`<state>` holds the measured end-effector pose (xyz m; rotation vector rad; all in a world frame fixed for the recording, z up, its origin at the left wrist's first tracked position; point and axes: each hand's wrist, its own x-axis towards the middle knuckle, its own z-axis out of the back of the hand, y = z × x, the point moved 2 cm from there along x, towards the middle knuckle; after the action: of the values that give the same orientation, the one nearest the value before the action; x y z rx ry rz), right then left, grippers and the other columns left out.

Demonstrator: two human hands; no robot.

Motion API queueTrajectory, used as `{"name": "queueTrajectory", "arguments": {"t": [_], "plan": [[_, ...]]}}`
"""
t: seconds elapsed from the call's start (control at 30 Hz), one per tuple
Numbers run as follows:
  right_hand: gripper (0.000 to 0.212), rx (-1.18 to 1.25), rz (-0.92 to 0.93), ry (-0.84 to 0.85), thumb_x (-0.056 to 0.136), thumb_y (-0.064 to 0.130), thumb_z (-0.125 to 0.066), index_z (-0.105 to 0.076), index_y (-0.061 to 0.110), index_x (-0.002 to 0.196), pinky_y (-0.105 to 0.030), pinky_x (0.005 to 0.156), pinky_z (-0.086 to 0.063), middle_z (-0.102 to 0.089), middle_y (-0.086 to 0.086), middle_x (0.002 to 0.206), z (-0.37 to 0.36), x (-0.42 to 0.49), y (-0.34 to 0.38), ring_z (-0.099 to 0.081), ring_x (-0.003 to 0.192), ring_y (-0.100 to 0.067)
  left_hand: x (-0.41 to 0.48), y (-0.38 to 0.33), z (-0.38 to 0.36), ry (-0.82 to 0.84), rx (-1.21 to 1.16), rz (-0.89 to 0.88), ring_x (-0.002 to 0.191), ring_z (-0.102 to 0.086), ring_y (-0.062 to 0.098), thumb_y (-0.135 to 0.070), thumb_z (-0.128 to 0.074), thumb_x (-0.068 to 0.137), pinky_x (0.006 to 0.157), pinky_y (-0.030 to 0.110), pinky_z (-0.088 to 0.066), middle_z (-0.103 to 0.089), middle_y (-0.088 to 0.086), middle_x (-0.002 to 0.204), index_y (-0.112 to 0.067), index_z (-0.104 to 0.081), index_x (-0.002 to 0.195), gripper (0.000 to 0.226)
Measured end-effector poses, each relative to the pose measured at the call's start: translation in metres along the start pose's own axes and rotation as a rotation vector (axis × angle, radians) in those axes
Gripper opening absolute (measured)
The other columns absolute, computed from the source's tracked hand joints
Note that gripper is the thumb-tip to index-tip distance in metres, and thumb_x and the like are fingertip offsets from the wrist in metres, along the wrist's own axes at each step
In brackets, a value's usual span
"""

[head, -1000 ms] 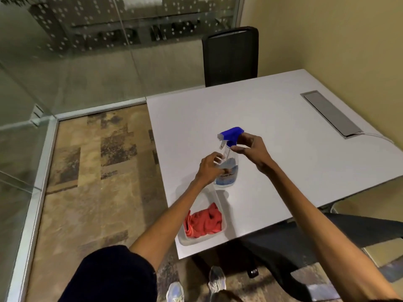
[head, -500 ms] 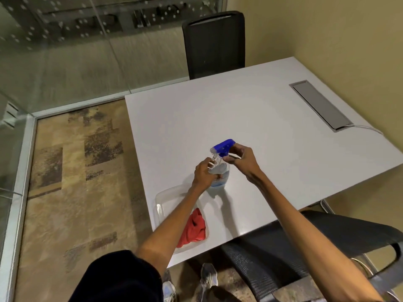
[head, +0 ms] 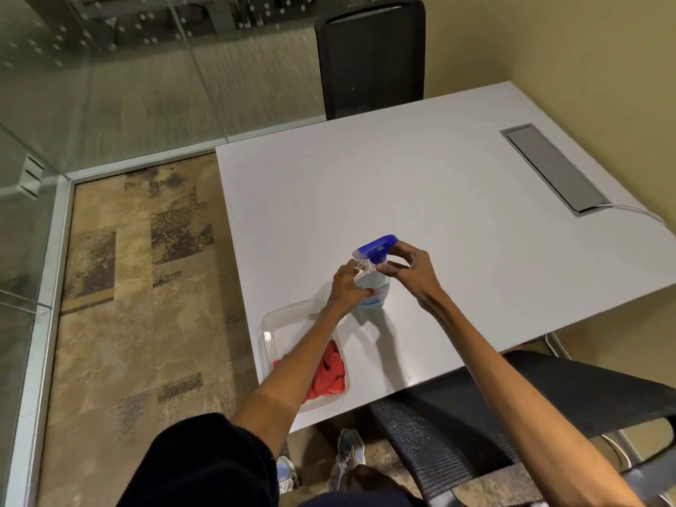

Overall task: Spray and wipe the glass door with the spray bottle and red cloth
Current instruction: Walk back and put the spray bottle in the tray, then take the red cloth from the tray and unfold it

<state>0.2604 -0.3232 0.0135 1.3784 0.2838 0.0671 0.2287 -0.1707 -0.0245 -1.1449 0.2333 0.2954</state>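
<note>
spray bottle [head: 374, 289] on white table [head: 402, 177] is gripped by left hand [head: 345, 287], its blue head [head: 376, 245] pinched by right hand [head: 411, 268]. red cloth [head: 327, 375] is left in clear tub [head: 269, 323]; nothing sprayed or wiped yet.

A black sleeve [head: 205, 466] covers the left upper arm; both forearms [head: 292, 371] are bare; the sneakers [head: 350, 453] are grey and white.

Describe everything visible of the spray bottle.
The spray bottle appears to stand upright on the white table, just beyond the clear tub. Its body looks like clear plastic with blue liquid low down; the trigger head is blue, its nozzle pointing left. The left hand grips the body; the right hand pinches the head and neck.
</note>
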Motion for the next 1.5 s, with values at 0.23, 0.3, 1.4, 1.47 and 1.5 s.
{"name": "queueTrajectory", "arguments": {"t": [0.23, 0.3, 1.4, 1.47, 1.5], "plan": [[0.068, -0.051, 0.002, -0.176, 0.069, 0.004, -0.088, -0.052, 0.017, 0.125, -0.023, 0.076, -0.051, -0.057, 0.003, 0.114, -0.003, -0.02, -0.016, -0.055, 0.094, -0.014, -0.02, 0.007, 0.009, -0.04, 0.018, -0.06, 0.121, -0.048, 0.026, -0.006, -0.086, 0.071, 0.093, 0.027, -0.044, -0.045, 0.016, 0.133, -0.006, -0.04, 0.135, 0.079], [0.065, -0.038, -0.034, -0.221, 0.066, 0.0, -0.088, -0.05, 0.014, 0.117, -0.025, 0.074, -0.047, -0.052, -0.001, 0.101, -0.008, -0.028, -0.024, -0.05, 0.086, -0.016, -0.027, 0.012, 0.017, -0.062, -0.012, -0.061, 0.118, -0.05, 0.027, 0.001, -0.082, 0.072, 0.092, 0.034, -0.049, -0.046, 0.015, 0.133, -0.006, -0.043, 0.132, 0.073], [0.035, -1.371, 0.249, 0.749, 0.092, 0.025, -0.062, -0.067, 0.025, 0.126, -0.049, 0.113, -0.02, -0.063, -0.001, 0.127, -0.143, -0.095, -0.077, -0.042, 0.133, -0.02, -0.128, 0.135, 0.08, 0.336, 1.143, -0.147, 0.118, -0.053, 0.024, -0.044, -0.063, 0.086, 0.12, 0.044, -0.016, -0.065, 0.008, 0.113, -0.017, -0.064, 0.113, 0.038], [0.03, -1.252, 0.2, 0.743, 0.09, 0.023, -0.062, -0.071, 0.022, 0.119, -0.045, 0.105, -0.028, -0.067, 0.0, 0.122, -0.141, -0.09, -0.071, -0.049, 0.125, -0.021, -0.129, 0.13, 0.088, 0.326, 1.064, -0.178, 0.111, -0.058, 0.023, -0.037, -0.062, 0.086, 0.117, 0.04, -0.023, -0.067, 0.007, 0.107, -0.014, -0.067, 0.109, 0.033], [0.027, -1.19, 0.178, 0.736, 0.089, 0.022, -0.063, -0.073, 0.019, 0.113, -0.043, 0.101, -0.031, -0.069, 0.0, 0.119, -0.14, -0.087, -0.068, -0.054, 0.12, -0.023, -0.129, 0.127, 0.092, 0.319, 1.013, -0.189, 0.107, -0.06, 0.024, -0.031, -0.062, 0.085, 0.113, 0.038, -0.03, -0.069, 0.008, 0.105, -0.011, -0.069, 0.108, 0.031]]}}
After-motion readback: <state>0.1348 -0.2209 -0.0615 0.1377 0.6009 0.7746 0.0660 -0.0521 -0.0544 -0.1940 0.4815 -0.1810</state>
